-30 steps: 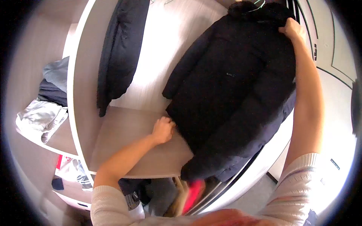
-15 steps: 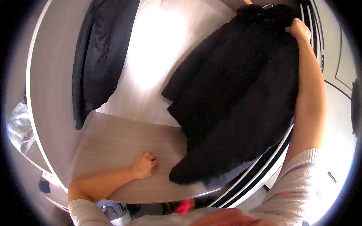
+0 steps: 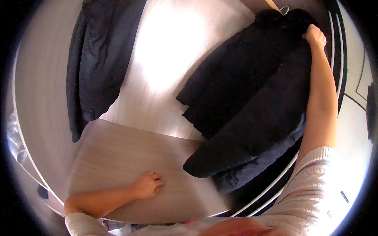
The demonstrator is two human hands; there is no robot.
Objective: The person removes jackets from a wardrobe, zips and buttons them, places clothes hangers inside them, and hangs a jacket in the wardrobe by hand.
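Note:
A black fuzzy coat point(image 3: 252, 78) hangs by its hanger hook point(image 3: 284, 10) on the right side of the wardrobe. My right hand point(image 3: 316, 36) is closed on the upper edge of the coat, near its shoulder. The coat's sleeve and lower part slant down toward the wardrobe floor point(image 3: 130, 147). On that floor rests my left hand point(image 3: 148, 185), its fingers bent and a little apart, with nothing seen in it. A second dark garment point(image 3: 104, 59) hangs at the left, away from both hands.
A pale side panel point(image 3: 43, 78) closes the wardrobe on the left. Brightly lit is the back panel point(image 3: 161, 55). A wooden rod point(image 3: 271, 4) shows at the top. White-edged sliding door tracks point(image 3: 260, 204) curve along the right, beside a white surface point(image 3: 354, 157).
The coat has swung slightly, its lower sleeve rising and more dark cloth showing beneath. My view has shifted a little; my right hand keeps its hold and my left hand stays on the floor panel.

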